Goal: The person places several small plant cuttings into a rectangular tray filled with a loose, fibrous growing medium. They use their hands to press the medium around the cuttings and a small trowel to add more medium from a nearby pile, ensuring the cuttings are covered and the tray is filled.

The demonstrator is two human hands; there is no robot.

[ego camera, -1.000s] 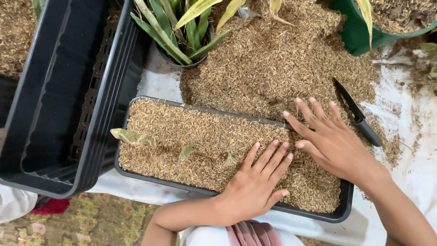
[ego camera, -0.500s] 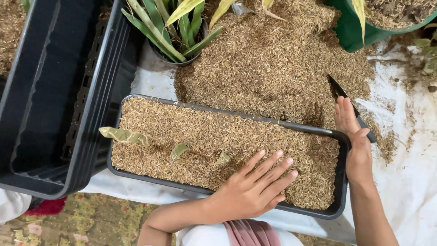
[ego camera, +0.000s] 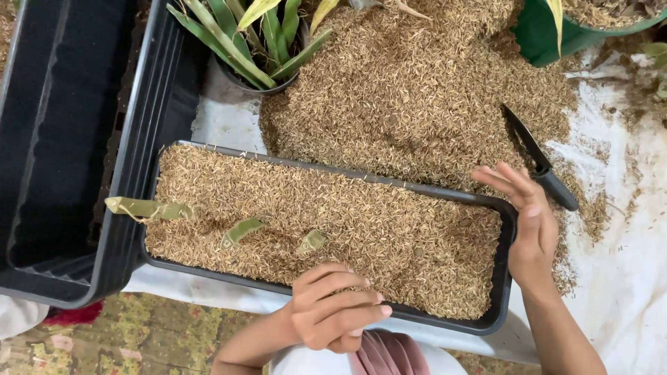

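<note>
Both hands have pulled back off the husks: left hand (ego camera: 333,305), fingers curled and holding nothing, touches the near rim of the shallow black husk-filled plastic tray (ego camera: 506,278); right hand (ego camera: 524,226), released, stands at its right end beside the black-handled knife (ego camera: 542,169).

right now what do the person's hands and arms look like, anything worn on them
Both arms are bare as far as the frame shows: no sleeves, gloves, watch or bracelets in view. The left hand and right hand show no rings that I can make out. Fingernails look short and unpainted.
</note>
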